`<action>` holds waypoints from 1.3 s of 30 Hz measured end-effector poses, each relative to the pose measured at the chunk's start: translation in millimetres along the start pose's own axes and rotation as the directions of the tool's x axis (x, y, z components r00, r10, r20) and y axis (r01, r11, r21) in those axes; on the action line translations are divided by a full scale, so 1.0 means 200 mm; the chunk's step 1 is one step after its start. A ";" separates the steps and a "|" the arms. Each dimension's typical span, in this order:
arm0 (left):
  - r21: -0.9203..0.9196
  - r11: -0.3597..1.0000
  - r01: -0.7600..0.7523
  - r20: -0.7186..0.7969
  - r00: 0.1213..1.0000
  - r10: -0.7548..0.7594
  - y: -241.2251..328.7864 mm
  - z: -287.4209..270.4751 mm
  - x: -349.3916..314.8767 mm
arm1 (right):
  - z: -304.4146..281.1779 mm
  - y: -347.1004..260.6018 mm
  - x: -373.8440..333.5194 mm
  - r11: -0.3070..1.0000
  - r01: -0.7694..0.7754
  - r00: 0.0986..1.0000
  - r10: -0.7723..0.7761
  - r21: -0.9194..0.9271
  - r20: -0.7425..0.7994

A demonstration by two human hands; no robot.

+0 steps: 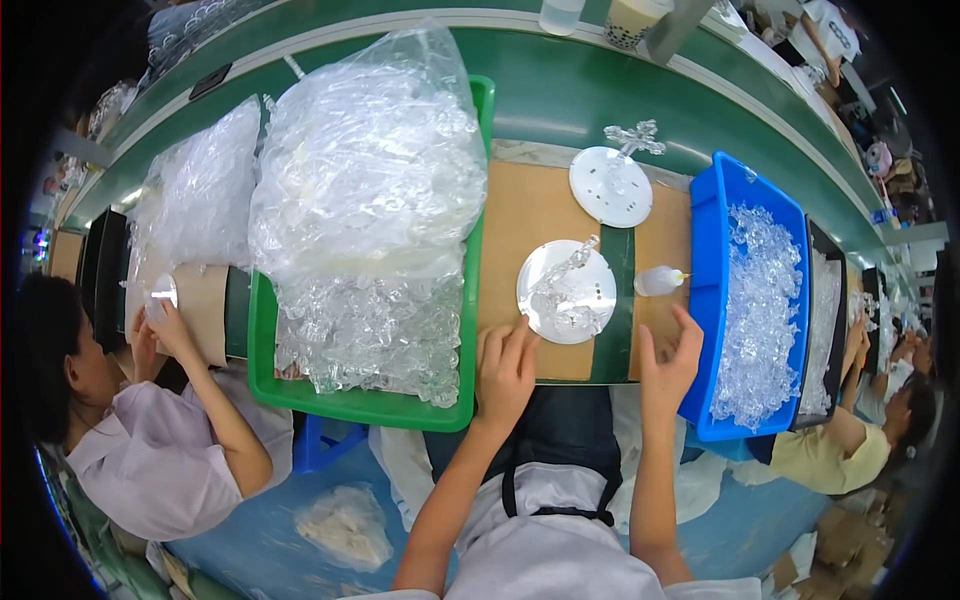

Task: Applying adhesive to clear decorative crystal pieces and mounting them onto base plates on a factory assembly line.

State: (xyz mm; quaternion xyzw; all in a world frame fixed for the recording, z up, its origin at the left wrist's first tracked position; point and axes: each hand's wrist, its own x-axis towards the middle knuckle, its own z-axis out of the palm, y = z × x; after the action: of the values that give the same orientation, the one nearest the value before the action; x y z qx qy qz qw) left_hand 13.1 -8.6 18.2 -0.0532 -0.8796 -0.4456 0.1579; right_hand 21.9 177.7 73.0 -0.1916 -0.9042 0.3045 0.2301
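Resting at the near rim of the white disc [566, 292], the left hand [505, 372] lies closest, fingers loosely curled, holding nothing. The right hand [668, 366] sits open and empty between disc and blue bin [712, 300].

Bare forearms, no sleeves reaching the wrists, pale lilac-white top, dark apron with thin black straps

One head-worn fisheye view looks steeply down, close over the workbench [520, 210].
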 end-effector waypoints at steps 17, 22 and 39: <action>0.149 0.967 -0.204 0.077 0.978 0.195 -0.07 0.04 -0.07 | 0.21 -0.41 0.14 0.992 0.104 0.811 -0.126 0.072 0.572; 0.173 0.962 -0.212 0.071 0.977 0.202 -0.07 0.04 -0.08 | 0.22 -0.38 0.14 0.993 0.106 0.812 -0.119 0.055 0.572; 0.083 0.980 -0.182 0.021 0.983 0.181 -0.10 0.03 -0.08 | -0.05 -0.52 0.27 0.884 0.459 0.797 -0.367 -0.086 0.480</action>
State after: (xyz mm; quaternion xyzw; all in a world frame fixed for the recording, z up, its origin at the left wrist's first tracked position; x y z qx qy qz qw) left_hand 22.0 -14.1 -5.5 -0.1297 -0.8901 -0.3915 0.1940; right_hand -37.5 131.1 163.2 0.0648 -0.9779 0.1910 0.0553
